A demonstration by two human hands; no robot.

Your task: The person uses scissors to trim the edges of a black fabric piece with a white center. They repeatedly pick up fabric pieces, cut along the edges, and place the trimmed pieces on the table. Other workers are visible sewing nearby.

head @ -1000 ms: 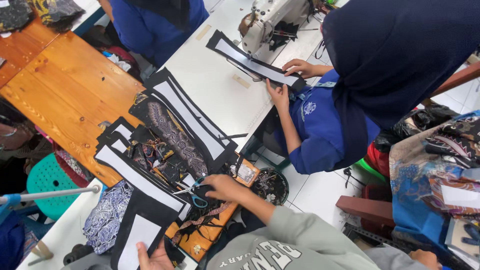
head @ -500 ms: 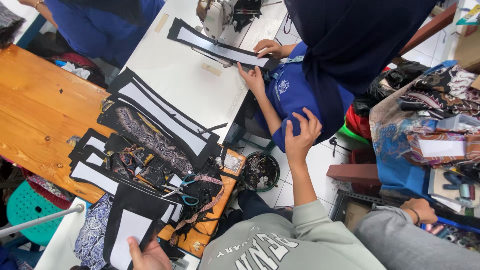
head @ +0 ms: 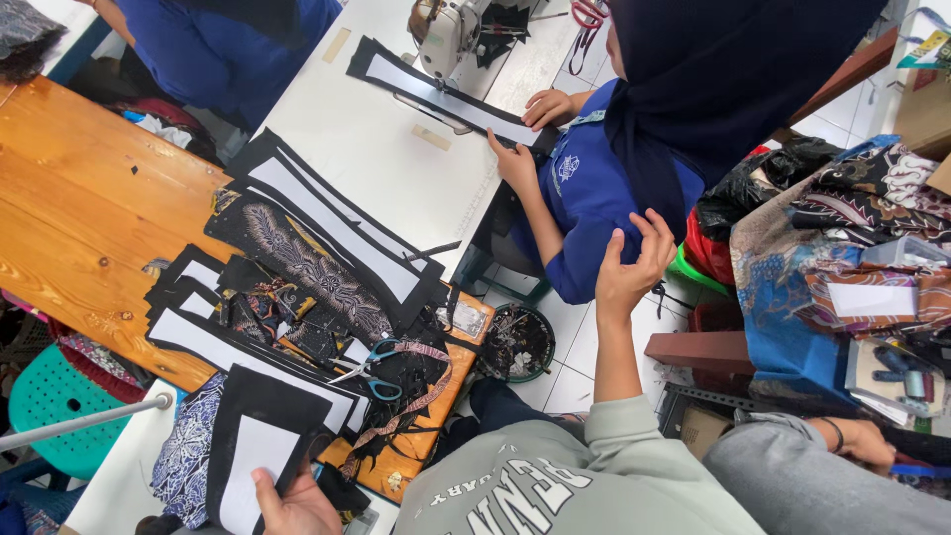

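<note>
My left hand [head: 295, 503] is at the bottom edge, gripping a black fabric piece with a white centre panel [head: 253, 451] by its lower end. My right hand [head: 634, 260] is raised off the table with its fingers apart and holds nothing. It is close to the blue sleeve of a seated person [head: 594, 188]. That person's own hands press a long black-and-white strip [head: 446, 94] at a sewing machine [head: 446, 35]. Blue-handled scissors [head: 371, 369] lie on a heap of black and patterned fabric pieces [head: 297, 267] between my hands.
The fabric pieces spread over a wooden table [head: 79, 218] and a white table [head: 367, 139]. A round dark bowl [head: 517, 344] sits on the tiled floor. Patterned cloths [head: 852, 248] are piled at right. Another person's hand [head: 862, 441] shows at lower right. A green stool [head: 50, 396] stands at left.
My right hand left the scissors and fabric heap, then rose to the right toward the person in blue. My left hand keeps its hold on the black-and-white piece.
</note>
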